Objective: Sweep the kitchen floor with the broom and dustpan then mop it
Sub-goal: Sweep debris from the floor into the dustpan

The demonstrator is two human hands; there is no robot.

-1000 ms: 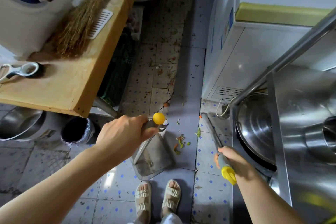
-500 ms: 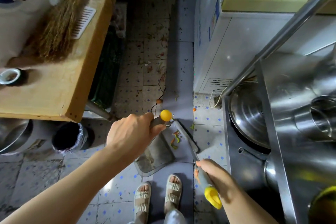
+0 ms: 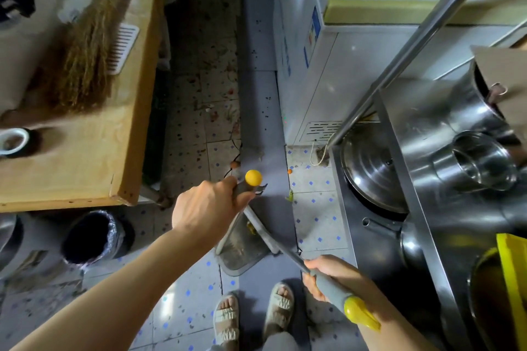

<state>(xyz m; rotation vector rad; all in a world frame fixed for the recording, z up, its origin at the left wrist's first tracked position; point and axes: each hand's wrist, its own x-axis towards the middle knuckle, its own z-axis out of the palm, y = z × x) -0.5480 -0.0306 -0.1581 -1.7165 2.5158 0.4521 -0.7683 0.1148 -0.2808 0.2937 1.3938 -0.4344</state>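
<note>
Left hand (image 3: 204, 215) grips the dustpan (image 3: 242, 251) handle, right hand (image 3: 332, 276) the broom (image 3: 273, 239); scraps seemingly in the pan

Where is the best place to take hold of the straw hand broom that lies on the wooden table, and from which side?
Grip the straw hand broom at its narrow bound neck at the far end, near the table's back. The bristles fan out wide and loose toward the person, so they give no firm hold. Come from above, since it lies flat.
</note>
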